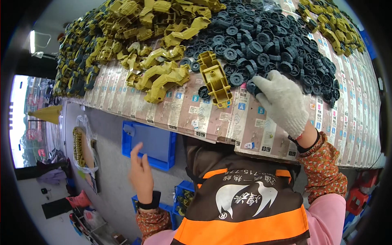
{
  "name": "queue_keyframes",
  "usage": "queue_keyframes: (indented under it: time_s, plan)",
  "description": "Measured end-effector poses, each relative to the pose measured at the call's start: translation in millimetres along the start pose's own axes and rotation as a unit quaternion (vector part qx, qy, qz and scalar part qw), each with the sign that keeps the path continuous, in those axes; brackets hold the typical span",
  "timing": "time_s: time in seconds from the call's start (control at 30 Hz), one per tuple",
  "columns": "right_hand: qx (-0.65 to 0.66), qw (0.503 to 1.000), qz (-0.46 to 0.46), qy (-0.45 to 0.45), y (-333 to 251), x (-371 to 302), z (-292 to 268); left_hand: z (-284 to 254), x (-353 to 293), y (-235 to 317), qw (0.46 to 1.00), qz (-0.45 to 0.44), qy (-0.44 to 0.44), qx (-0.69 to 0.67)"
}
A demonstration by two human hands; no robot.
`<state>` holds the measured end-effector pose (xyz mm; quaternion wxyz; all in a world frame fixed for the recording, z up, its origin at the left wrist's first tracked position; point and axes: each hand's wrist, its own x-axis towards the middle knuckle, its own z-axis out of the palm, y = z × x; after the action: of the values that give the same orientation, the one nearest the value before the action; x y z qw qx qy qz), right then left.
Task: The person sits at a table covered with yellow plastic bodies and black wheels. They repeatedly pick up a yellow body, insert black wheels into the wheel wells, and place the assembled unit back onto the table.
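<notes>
The gloved right grip [283, 100] partly hides the dark wheel [251, 88] at its tip; whether clamped, I cannot tell. Left of it, a yellow chassis [215, 79] lies on the printed worktop [355, 102]. The left grip [141, 173], fingers apart, hangs above grey floor [108, 143].

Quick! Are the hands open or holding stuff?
Left hand: open, nothing in it.
Right hand, gloved: at a dark wheel; whether it's gripped can't be told.
</notes>
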<state>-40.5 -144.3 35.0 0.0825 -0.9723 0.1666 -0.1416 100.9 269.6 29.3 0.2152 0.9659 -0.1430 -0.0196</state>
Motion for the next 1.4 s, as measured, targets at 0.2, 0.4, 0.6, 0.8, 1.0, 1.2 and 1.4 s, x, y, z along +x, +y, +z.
queue_keyframes:
  time_s: [0.2, 0.4, 0.6, 0.8, 1.0, 1.2, 1.4]
  plan:
    - [-0.057, 0.996, -0.062, -0.014, -8.5, -11.0, 11.2, 17.8, 54.0, 82.5, 0.954, 0.148, -0.076, -0.250]
    - [-0.062, 0.995, -0.057, -0.048, -16.9, -44.8, 5.8, 76.5, 90.3, 168.8, 0.921, 0.211, -0.128, -0.300]
    - [-0.039, 0.995, -0.042, -0.077, -19.6, -72.3, -1.9, 122.6, 118.9, 222.3, 0.954, 0.276, -0.034, -0.111]
    - [0.034, 0.997, 0.003, -0.070, -8.0, -81.5, -3.1, 134.9, 138.5, 208.0, 0.907, 0.215, -0.129, -0.338]
    - [0.243, 0.966, 0.090, 0.012, -2.8, -83.4, -7.5, 89.6, 101.2, 185.1, 0.557, 0.046, -0.366, -0.744]
    - [0.420, 0.897, 0.119, 0.061, -22.6, -67.3, -11.4, 103.2, 63.7, 175.8, 0.498, -0.017, -0.473, -0.727]
    - [0.594, 0.757, 0.265, 0.062, -36.8, -72.0, -7.9, 109.3, 28.2, 197.1, 0.427, -0.126, -0.486, -0.752]
